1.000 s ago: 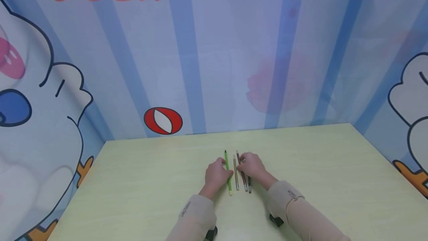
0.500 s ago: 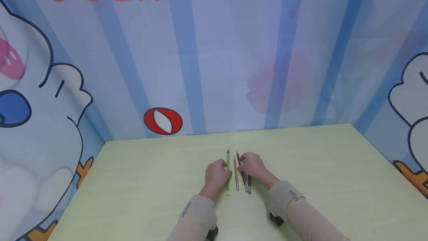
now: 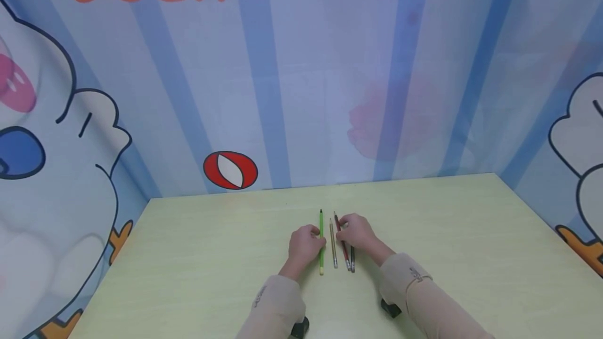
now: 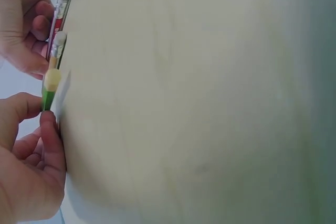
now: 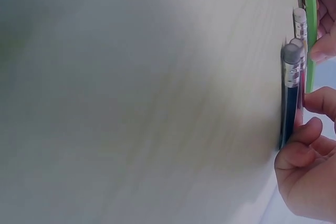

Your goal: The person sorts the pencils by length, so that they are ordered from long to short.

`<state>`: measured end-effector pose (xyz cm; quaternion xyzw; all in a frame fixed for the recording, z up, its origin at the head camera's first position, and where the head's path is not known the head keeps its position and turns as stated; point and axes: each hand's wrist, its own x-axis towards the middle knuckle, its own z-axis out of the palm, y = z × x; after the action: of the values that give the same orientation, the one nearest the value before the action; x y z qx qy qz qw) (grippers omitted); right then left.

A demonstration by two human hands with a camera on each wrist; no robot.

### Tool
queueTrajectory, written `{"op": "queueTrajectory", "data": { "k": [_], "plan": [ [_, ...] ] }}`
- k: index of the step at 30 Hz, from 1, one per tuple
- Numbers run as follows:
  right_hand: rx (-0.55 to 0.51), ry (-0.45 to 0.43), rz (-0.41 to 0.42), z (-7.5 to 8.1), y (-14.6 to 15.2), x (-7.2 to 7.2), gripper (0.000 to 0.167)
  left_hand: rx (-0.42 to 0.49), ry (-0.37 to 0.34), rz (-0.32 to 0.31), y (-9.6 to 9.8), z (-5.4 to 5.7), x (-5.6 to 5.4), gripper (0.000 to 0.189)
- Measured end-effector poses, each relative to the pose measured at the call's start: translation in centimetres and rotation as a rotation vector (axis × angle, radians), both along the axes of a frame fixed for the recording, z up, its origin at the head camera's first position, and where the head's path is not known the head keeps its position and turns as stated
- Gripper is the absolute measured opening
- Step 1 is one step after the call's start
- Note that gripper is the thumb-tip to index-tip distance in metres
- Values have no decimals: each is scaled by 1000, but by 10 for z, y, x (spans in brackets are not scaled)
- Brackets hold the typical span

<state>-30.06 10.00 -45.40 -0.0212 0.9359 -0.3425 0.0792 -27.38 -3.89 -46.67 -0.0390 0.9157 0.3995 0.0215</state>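
Note:
In the head view my left hand point(image 3: 305, 247) pinches a green pencil point(image 3: 321, 261) between thumb and fingers. This pencil's yellow end point(image 4: 52, 80) faces the left wrist camera, and its dark point is toward the back wall. To its right a gold pencil point(image 3: 333, 250) lies on the table, touched by neither hand. My right hand point(image 3: 357, 233) pinches a red pencil point(image 3: 345, 255) that leans slightly. A dark blue pencil point(image 5: 291, 98) with a grey eraser is beside the red one, its far part hidden under the right hand's fingers.
The pale yellow table point(image 3: 212, 255) meets a blue striped backdrop point(image 3: 320, 93) at its back edge. Cartoon figures are printed on the side panels. Beige sleeves point(image 3: 278, 302) cover both forearms, and a dark device shows under each wrist.
The green pencil has swung from a slight tilt to nearly straight in the left hand. The right hand and the red pencil have shifted a little to the right. The gold pencil has barely changed.

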Motion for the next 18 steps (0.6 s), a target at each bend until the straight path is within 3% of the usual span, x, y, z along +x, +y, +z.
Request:
{"op": "queueTrajectory", "data": {
  "k": [11,18],
  "plan": [
    [-165,-11,-25,-1,3,1,34,114,30,-13,-4,-2,0,25],
    [-270,-5,-79,10,6,5,32,197,25,-12,-5,0,1,24]
  ]
}}
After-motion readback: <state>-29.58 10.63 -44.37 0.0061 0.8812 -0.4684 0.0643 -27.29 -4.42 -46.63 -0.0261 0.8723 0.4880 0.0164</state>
